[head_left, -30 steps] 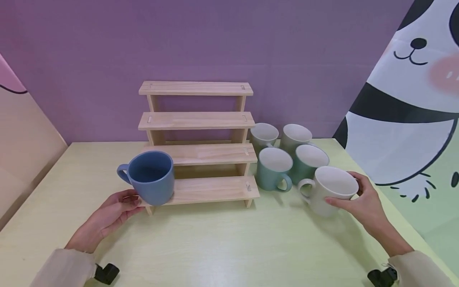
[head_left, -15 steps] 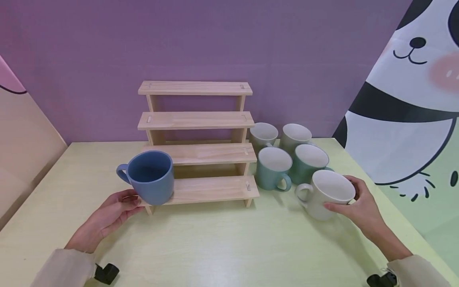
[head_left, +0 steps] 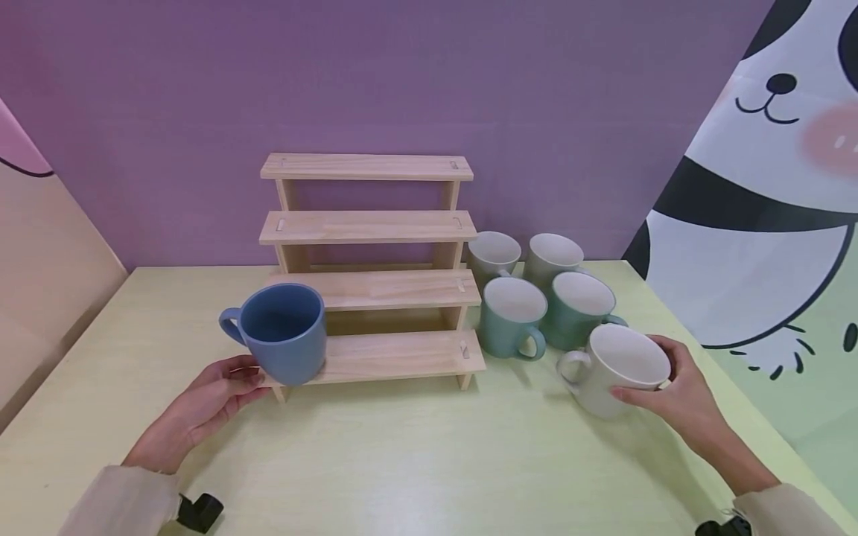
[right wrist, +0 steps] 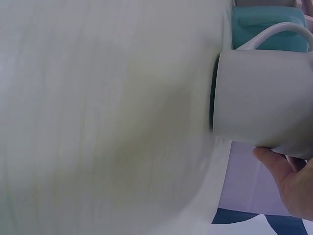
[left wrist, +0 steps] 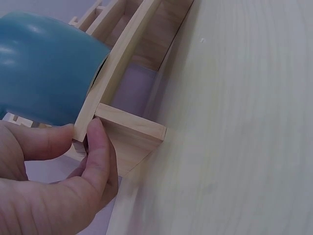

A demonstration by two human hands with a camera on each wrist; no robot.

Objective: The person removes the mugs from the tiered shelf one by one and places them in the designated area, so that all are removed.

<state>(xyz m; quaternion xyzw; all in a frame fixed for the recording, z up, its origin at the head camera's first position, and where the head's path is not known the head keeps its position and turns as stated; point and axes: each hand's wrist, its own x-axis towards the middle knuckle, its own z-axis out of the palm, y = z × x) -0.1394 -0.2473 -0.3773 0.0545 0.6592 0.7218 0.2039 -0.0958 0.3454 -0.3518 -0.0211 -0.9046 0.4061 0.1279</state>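
My left hand [head_left: 211, 402] pinches the left end of the lowest board of a wooden tiered shelf [head_left: 402, 353], thumb on top and fingers beneath in the left wrist view. On that board, just above the hand, stands a blue mug [head_left: 284, 335] with its handle to the left. My right hand [head_left: 680, 394] grips a white mug [head_left: 606, 380] from its right side, thumb in front. The mug is upright, handle to the left, its base right at the tabletop. In the right wrist view the white mug [right wrist: 264, 95] hides part of a teal mug [right wrist: 244, 24] behind it.
Between the shelf and the white mug stand two teal mugs, one in front [head_left: 506, 327] and one beside it [head_left: 566, 320]. Behind them are two greyish mugs, a left one [head_left: 482, 264] and a right one [head_left: 539, 268]. A purple wall [head_left: 375, 74] rises behind the table [head_left: 415, 454].
The white mug, in my right hand, has come down and slightly toward the table's front, away from the teal mugs. My left hand, the shelf and the blue mug stay put.
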